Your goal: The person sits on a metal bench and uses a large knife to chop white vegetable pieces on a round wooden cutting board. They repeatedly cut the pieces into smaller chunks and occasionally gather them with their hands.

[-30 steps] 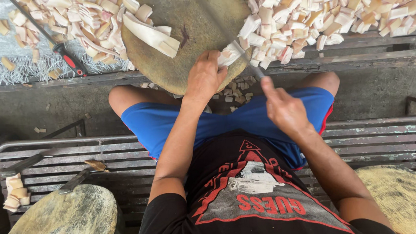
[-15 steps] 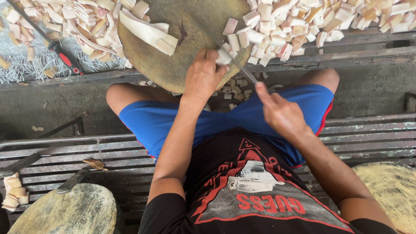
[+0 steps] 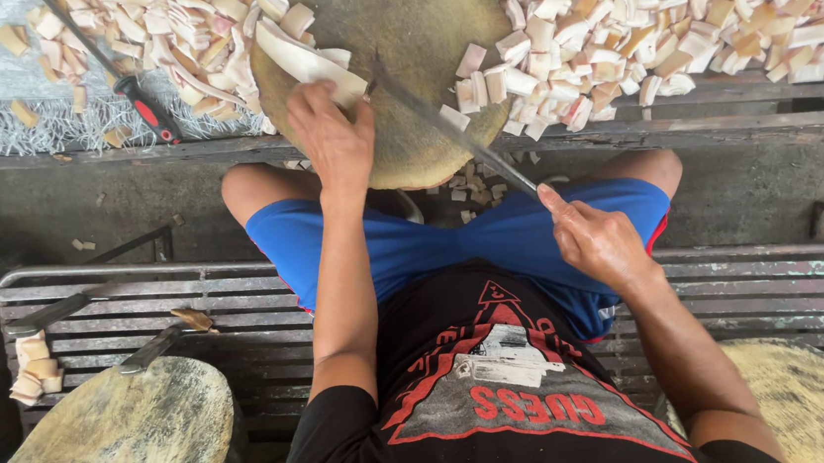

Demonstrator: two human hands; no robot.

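Left hand (image 3: 332,134) has shifted to pinch a fresh strip (image 3: 308,64) on the block (image 3: 419,82); right hand (image 3: 597,240), fisted on the knife (image 3: 447,124), has drawn back, blade now raised for another cut.

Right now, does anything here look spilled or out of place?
Yes. Small cut pieces have fallen off the round chopping block onto the ground by the person's knees, and a red-handled tool lies half buried in the left pile.

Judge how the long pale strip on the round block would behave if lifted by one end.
The strip curves, so it probably bends rather than snaps. Thin and pale like the cut pieces, it is likely light. The left hand pins it, perhaps because it slides.
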